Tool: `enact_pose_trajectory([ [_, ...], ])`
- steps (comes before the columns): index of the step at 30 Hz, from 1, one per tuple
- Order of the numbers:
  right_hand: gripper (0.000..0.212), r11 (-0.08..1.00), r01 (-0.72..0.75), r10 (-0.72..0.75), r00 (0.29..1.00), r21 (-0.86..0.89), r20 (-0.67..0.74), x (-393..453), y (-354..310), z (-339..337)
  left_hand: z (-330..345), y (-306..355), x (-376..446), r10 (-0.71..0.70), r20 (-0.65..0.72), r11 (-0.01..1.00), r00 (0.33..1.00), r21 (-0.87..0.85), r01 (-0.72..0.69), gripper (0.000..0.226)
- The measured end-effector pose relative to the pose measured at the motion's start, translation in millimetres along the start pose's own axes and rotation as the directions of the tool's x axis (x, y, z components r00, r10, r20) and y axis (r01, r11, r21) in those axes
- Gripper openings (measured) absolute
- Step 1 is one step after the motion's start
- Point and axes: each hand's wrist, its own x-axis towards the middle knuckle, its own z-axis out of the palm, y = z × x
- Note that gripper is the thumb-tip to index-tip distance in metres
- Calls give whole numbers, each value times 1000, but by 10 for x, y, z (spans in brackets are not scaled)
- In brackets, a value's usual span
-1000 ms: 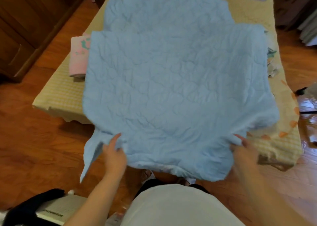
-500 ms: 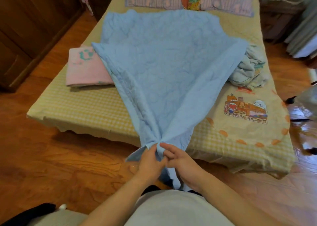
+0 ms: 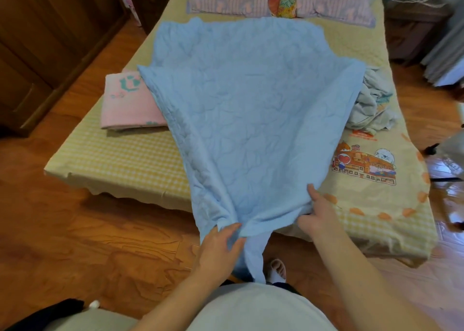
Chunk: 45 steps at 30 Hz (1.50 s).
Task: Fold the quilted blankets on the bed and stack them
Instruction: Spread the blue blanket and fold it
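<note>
We see the bed (image 3: pixel 120 160) filling most of the view, covered in a yellow checked sheet with a cartoon print near its right foot corner. Spread over its middle lies the blue quilted blanket (image 3: pixel 251 109), wide toward the head of the bed and narrowing to a bunched point that hangs off the foot edge above the wooden floor (image 3: pixel 75 230). Two striped pillows (image 3: pixel 231 1) sit at the head. A folded pink blanket (image 3: pixel 125 107) lies on the left side, its right edge tucked under the blue one. A crumpled pale cloth (image 3: pixel 374 104) sits at the right side, just beside the blue blanket's corner. Our left hand (image 3: pixel 219 248) grips the gathered point of the blue blanket, fingers (image 3: pixel 232 230) curled into the cloth. Our right hand (image 3: pixel 317 212) pinches the blanket's near edge a little further right, thumb on top.
</note>
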Motion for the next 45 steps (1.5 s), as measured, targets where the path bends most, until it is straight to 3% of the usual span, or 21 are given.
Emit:
enact_pose_trajectory([
  [3, 21, 921, 209, -268, 953, -329, -143, -4, -260, -174, -8, -155, 36, -115, -145, 991, 983, -80, 104, 42],
  [5, 25, 649, 234, -582, 765, -724, -274, -87, -517, -393, -133, -328, 117, -271, -299, 962, 915, -110, 249, 47],
  [8, 34, 342, 211, -858, 468, -916, -213, -256, -782, -692, -419, -452, 221, -418, -374, 907, 828, -120, 404, 73],
  [11, 40, 9, 212, -932, 357, -977, 69, -397, -802, -780, -521, -270, 202, -198, -342, 927, 919, 240, 289, 76],
  [12, 45, -43, 265, -934, 333, -963, 133, -447, -740, -737, -508, -225, 202, -9, -364, 939, 931, 318, 133, 76],
  [14, 48, -158, 415, -885, 343, -896, 315, -543, -510, -567, -390, -66, 212, 403, -289, 868, 868, 422, -262, 74],
  [16, 38, -231, 561, -690, 482, -795, 541, -601, -131, -354, -121, 105, 207, 727, -41, 597, 686, 532, -601, 66],
  [17, 31, -180, 615, -545, 588, -768, 598, -649, 102, -247, -20, 234, 178, 787, 67, 507, 614, 497, -704, 62],
  [19, 35, -103, 608, -258, 748, -787, 611, -743, 482, -114, 107, 416, 112, 766, 225, 466, 602, 450, -762, 42],
  [21, 42, -111, 582, -202, 781, -806, 591, -639, 705, -138, 174, 413, 111, 686, 366, 427, 629, 497, -755, 29],
  [23, 30, -73, 517, -336, 793, -853, 509, -421, 691, -203, 168, 264, 147, 543, 468, 607, 697, 354, -711, 39],
  [25, 34, -32, 468, -376, 813, -883, 445, -256, 566, -273, 131, 180, 165, 363, 543, 836, 757, 170, -522, 42],
  [26, 35, -87, 475, -392, 792, -876, 468, -228, 511, -294, 115, 177, 160, 289, 538, 917, 792, 81, -390, 38],
  [28, 30, -299, 529, -431, 668, -794, 607, -180, 480, -337, 63, 214, 191, 147, 390, 985, 909, -140, -99, 21],
  [31, 16, -573, 572, -418, 412, -587, 810, -225, 555, -342, -61, 399, 335, -66, 242, 837, 968, -515, 186, 6],
  [33, 7, -693, 547, -327, 341, -469, 881, -307, 591, -271, -112, 596, 404, -110, 332, 655, 937, -685, 319, 36],
  [35, 31, -783, 504, -193, 359, -364, 913, -363, 611, -181, -97, 771, 440, -158, 385, 634, 909, -667, 392, 74],
  [37, 45, -829, 460, -98, 440, -318, 892, -412, 626, -132, -73, 881, 436, -210, 376, 645, 902, -640, 417, 81],
  [39, 41, -808, 524, -28, 422, -269, 906, -446, 607, -94, -110, 933, 438, -294, 340, 592, 893, -669, 450, 53],
  [41, 35, -695, 651, -12, 414, -305, 910, -504, 582, -75, -176, 905, 431, -367, 339, 496, 866, -716, 491, 40],
  [45, 24, -410, 789, -127, 448, -458, 885, -553, 520, -121, -301, 907, 385, -300, 350, 390, 888, -804, 449, 74],
])
